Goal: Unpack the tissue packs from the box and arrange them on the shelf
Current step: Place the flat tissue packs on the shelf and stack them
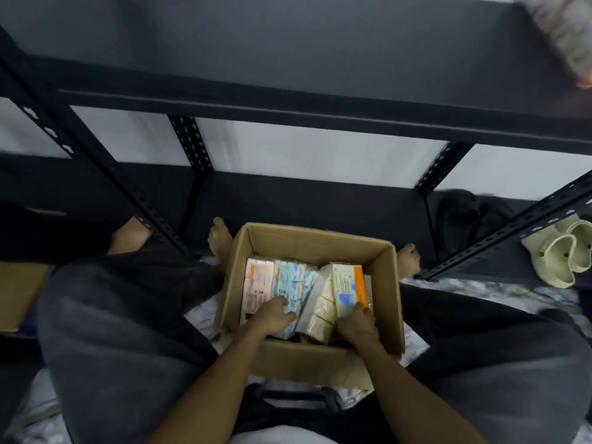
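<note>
Brown corrugated cardboard box (389,283) sits open on the floor between the seated person's knees, just in front of the black slotted-steel shelf (288,104). Inside it stand several tissue packs on edge: a pale pink-and-white pack (258,283) at the left wall, a light blue patterned pack (296,280) beside it, a cream pack (320,302) leaning in the middle, and a white-and-orange pack (349,286) tilted at the right.

Both hands are down in the box. The left hand (272,317) lies over the near end of the light blue patterned pack, fingers bent across its top and gripping it. The right hand (357,325) clasps the near end of the white-and-orange pack, fingers curled round its lower edge, the pack's far end raised above its neighbours.

At the top right of the shelf a blurred pale packet (567,30) lies on the upper board. A pair of pale green clogs (563,254) rests on the lowest shelf board at the right.
</note>
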Tool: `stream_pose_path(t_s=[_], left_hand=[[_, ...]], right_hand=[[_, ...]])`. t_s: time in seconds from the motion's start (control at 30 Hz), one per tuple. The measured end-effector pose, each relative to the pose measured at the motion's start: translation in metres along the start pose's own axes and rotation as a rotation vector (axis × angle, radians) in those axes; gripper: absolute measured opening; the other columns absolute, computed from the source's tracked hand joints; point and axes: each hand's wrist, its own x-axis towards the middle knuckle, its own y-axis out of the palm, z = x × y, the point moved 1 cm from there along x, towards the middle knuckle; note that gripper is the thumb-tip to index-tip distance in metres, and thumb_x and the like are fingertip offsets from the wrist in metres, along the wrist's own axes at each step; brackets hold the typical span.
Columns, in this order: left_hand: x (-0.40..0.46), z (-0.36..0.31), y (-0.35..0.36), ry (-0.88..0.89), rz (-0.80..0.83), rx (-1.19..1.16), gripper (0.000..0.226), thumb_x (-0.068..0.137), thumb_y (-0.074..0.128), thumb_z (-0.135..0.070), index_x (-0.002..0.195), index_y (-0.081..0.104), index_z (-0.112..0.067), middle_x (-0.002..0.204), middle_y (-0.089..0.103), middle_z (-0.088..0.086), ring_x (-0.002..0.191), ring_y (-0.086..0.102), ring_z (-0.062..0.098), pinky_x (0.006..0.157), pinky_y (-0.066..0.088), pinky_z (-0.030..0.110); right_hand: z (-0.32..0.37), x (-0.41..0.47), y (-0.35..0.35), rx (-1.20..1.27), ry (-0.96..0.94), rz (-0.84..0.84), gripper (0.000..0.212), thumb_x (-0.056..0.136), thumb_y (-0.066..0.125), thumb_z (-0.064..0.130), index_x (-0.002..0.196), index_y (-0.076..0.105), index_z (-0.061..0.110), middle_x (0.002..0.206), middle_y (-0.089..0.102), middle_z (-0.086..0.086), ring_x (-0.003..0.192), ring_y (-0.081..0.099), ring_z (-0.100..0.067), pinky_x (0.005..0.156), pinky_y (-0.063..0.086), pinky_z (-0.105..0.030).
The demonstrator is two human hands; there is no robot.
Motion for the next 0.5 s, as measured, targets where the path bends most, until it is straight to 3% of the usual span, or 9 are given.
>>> stream_pose_path(t_s=[0.1,0.2,0.37,0.5], left_hand=[[0.002,0.003,0.0,-0.015,-0.007,-0.032,0.053,0.099,0.06,-0.038,0.146,0.047,-0.016,0.146,0.052,0.012,0.128,0.054,0.029,0.104,0.046,0.036],[0.004,0.004,0.0,-0.02,-0.015,-0.06,0.05,0.099,0.06,-0.037,0.143,0.049,-0.016,0.144,0.054,0.012,0.124,0.056,0.029,0.1,0.048,0.035],[0.005,-0.002,0.003,-0.013,0.0,-0.057,0.047,0.1,0.059,-0.037,0.143,0.05,-0.018,0.142,0.055,0.011,0.124,0.056,0.029,0.102,0.047,0.036],[0.005,-0.001,0.006,-0.013,0.01,-0.065,0.047,0.1,0.059,-0.036,0.142,0.05,-0.019,0.143,0.054,0.011,0.125,0.055,0.028,0.102,0.046,0.036]], right_hand=[[0.002,0.003,0.004,-0.147,-0.083,0.01,0.055,0.092,0.052,0.037,0.142,0.036,0.019,0.14,0.048,-0.013,0.127,0.048,-0.032,0.106,0.043,-0.047],[0.013,-0.004,0.012,-0.358,-0.253,0.053,0.055,0.096,0.05,0.037,0.146,0.035,0.02,0.14,0.046,-0.012,0.13,0.045,-0.032,0.107,0.036,-0.047],[0.018,0.004,0.013,-0.13,-0.262,-0.068,0.036,0.096,0.054,0.036,0.127,0.059,0.017,0.135,0.051,-0.012,0.126,0.05,-0.032,0.102,0.042,-0.04],[0.011,0.008,0.006,0.066,-0.097,-0.129,0.069,0.092,0.066,0.03,0.151,0.033,0.015,0.149,0.04,-0.015,0.136,0.043,-0.036,0.108,0.039,-0.044]])
